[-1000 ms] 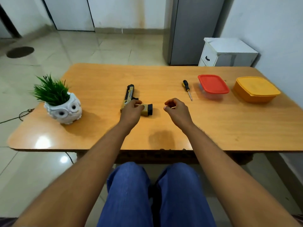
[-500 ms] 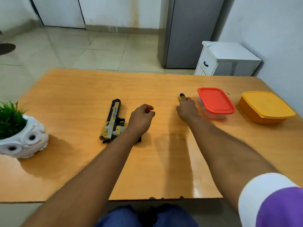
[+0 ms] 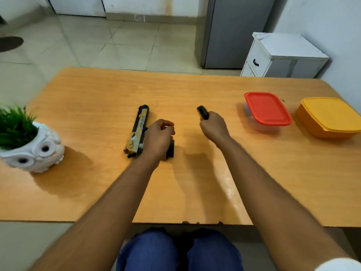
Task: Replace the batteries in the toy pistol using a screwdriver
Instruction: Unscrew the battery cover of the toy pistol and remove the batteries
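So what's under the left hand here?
The left hand covers the toy pistol grip; its black base sticks out beside the wrist. Whether the fingers actually clasp it is hidden.

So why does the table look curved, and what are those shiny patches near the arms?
Head view: the wide-angle lens bows the table edges; pale streaks beside the right forearm are glare; soft shadows fall beside the owl pot and under both arms; the left hand and the right hand are slightly motion-blurred.
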